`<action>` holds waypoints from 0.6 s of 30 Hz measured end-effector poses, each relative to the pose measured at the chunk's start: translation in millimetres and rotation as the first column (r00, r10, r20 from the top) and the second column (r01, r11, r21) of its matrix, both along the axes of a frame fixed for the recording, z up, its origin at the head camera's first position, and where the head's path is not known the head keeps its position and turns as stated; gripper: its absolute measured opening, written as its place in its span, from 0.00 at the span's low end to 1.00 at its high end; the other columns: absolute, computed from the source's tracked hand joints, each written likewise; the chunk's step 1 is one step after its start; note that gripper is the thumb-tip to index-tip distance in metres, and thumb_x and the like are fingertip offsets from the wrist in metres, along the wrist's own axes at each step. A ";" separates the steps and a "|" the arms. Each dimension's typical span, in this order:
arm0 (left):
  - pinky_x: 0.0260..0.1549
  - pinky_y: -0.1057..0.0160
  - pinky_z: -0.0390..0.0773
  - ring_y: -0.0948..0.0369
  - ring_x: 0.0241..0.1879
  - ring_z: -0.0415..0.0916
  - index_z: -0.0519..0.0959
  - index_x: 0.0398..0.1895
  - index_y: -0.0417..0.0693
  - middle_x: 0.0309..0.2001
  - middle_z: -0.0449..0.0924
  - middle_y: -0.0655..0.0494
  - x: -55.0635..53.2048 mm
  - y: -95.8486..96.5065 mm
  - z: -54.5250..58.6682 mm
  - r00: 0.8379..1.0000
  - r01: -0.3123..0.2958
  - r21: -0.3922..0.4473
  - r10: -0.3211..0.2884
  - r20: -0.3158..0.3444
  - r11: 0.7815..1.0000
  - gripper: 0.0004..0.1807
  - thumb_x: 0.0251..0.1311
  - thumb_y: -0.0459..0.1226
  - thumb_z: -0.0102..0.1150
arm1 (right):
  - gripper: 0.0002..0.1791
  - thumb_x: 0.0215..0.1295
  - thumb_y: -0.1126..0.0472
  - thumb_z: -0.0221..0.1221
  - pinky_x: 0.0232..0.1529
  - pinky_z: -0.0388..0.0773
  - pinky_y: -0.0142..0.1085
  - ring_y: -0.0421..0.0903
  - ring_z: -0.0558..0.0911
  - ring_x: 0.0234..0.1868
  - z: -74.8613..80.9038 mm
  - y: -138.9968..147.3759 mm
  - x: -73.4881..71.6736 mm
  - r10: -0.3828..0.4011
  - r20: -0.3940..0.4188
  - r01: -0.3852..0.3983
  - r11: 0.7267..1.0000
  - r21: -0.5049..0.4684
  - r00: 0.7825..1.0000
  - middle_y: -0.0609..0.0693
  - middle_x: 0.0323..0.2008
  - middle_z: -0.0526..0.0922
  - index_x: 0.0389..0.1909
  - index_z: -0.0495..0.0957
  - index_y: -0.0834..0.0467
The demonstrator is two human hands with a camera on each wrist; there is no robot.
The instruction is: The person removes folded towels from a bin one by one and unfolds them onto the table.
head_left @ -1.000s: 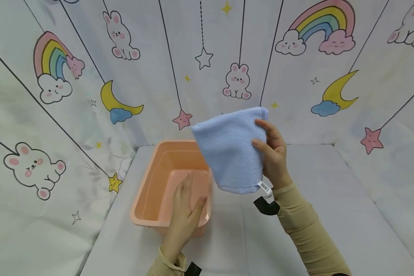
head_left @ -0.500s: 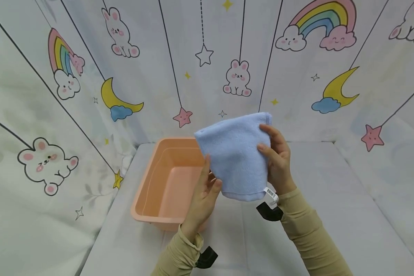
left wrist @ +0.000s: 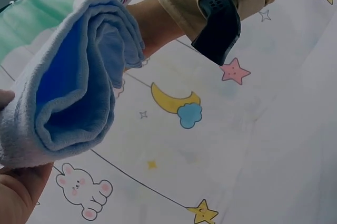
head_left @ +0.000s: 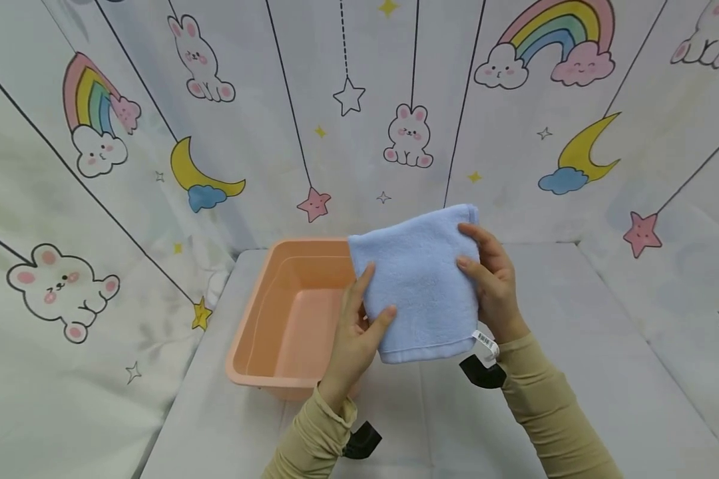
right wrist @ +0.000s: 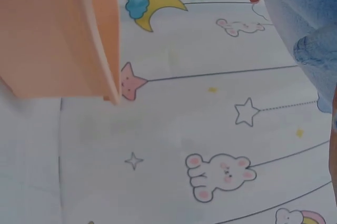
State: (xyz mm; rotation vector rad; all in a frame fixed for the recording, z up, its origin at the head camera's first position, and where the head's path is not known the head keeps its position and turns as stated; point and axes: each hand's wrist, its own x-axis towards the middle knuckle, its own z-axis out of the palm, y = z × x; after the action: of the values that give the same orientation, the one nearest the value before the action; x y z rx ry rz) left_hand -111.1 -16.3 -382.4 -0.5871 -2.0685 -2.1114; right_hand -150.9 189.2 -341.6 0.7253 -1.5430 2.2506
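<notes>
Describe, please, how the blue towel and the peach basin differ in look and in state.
Material: the blue towel is soft, fuzzy cloth; the peach basin looks like smooth, stiff plastic.
Position: the towel is held up by the left hand and right hand; the basin stands on the white tabletop.
Shape: the towel is folded in layers; the basin is open-topped.
Shared: each is mostly one plain colour.

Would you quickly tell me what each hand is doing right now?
Left hand: holding the blue cloth at its left side.
Right hand: holding the blue cloth at its right side.
</notes>
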 end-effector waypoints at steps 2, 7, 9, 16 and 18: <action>0.39 0.66 0.76 0.58 0.45 0.66 0.53 0.71 0.68 0.64 0.56 0.52 -0.4 0.6 0.6 1.000 -0.029 -0.024 0.029 0.001 0.999 0.38 0.61 0.35 0.56 | 0.25 0.60 0.77 0.45 0.37 0.78 0.28 0.41 0.74 0.44 -0.3 2.8 0.6 0.003 -0.008 -0.003 1.000 0.016 1.000 0.49 0.48 0.74 0.57 0.72 0.55; 0.35 0.69 0.73 0.60 0.41 0.66 0.55 0.70 0.69 0.63 0.60 0.53 -2.1 2.0 3.1 0.996 -0.081 -0.076 0.078 -0.046 0.994 0.37 0.60 0.36 0.58 | 0.27 0.59 0.80 0.45 0.36 0.79 0.29 0.42 0.74 0.44 -1.4 12.1 2.0 0.011 -0.026 -0.010 0.998 0.068 1.000 0.50 0.51 0.71 0.58 0.71 0.58; 0.33 0.71 0.71 0.60 0.40 0.65 0.56 0.70 0.67 0.61 0.62 0.52 -3.2 2.6 3.5 0.994 -0.091 -0.093 0.085 -0.069 0.992 0.37 0.60 0.36 0.58 | 0.28 0.58 0.80 0.45 0.35 0.79 0.29 0.42 0.75 0.43 -2.4 17.3 2.3 0.006 -0.027 -0.003 0.995 0.103 1.000 0.49 0.51 0.71 0.58 0.71 0.58; 0.33 0.71 0.74 0.57 0.42 0.69 0.57 0.71 0.58 0.63 0.63 0.47 -11.9 9.2 -0.6 0.990 -0.084 -0.150 0.065 -0.124 0.985 0.36 0.59 0.36 0.59 | 0.26 0.59 0.78 0.51 0.30 0.80 0.30 0.42 0.76 0.38 -11.6 42.9 0.5 -0.064 -0.033 0.071 0.948 0.311 0.997 0.49 0.52 0.69 0.60 0.69 0.63; 0.34 0.69 0.76 0.56 0.43 0.71 0.57 0.71 0.58 0.64 0.63 0.47 -15.3 12.0 -2.5 0.991 -0.085 -0.163 0.066 -0.118 0.983 0.36 0.59 0.36 0.59 | 0.26 0.61 0.75 0.52 0.30 0.80 0.29 0.42 0.76 0.36 -15.5 50.6 -0.9 -0.111 -0.001 0.101 0.907 0.408 0.994 0.48 0.52 0.67 0.61 0.68 0.62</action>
State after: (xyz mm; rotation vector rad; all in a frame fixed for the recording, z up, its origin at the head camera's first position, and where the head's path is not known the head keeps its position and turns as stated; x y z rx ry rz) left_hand -126.4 -4.3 -384.9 -0.6225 -2.1822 -1.8320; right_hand -151.8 239.7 -357.1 0.7015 -2.0421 1.8808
